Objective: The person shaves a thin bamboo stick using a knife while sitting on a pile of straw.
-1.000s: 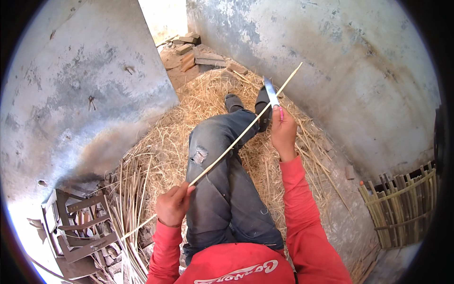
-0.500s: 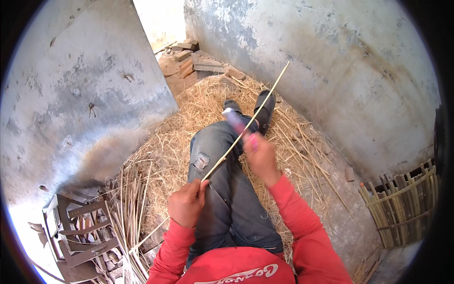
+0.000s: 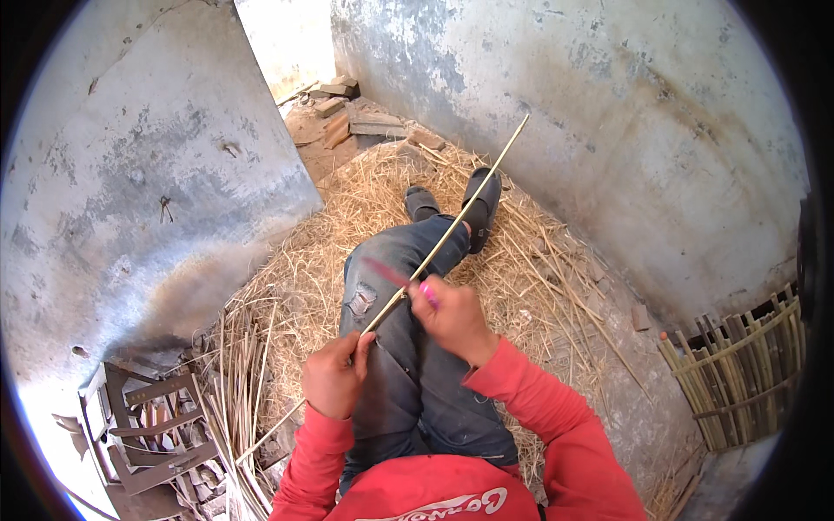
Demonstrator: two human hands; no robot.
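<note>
A long, thin, pale green cane stick [image 3: 469, 204] slants up and away across my jeans-covered legs [image 3: 417, 365]. My left hand [image 3: 334, 375] is closed round its lower part, thumb on top, and the tail runs on down beside the left sleeve. In my right hand [image 3: 456, 321] is a knife [image 3: 382, 271] with a pink handle. Its reddish blade, smeared by motion, points up and left and crosses the stick, close to a knot on it. Whether the edge bites into the stick I cannot tell.
Straw and shavings [image 3: 295, 260] cover the floor about my slippers. A bundle of long sticks [image 3: 248, 365] lies at left beside a dark metal frame [image 3: 165, 425]. A slatted basket [image 3: 738, 373] stands at right. Bricks [image 3: 334, 130] lie near the far opening, between plastered walls [image 3: 591, 174].
My right hand with the knife has come down the stick toward my left hand, and the blade has swung to the left. The left hand and stick have barely shifted.
</note>
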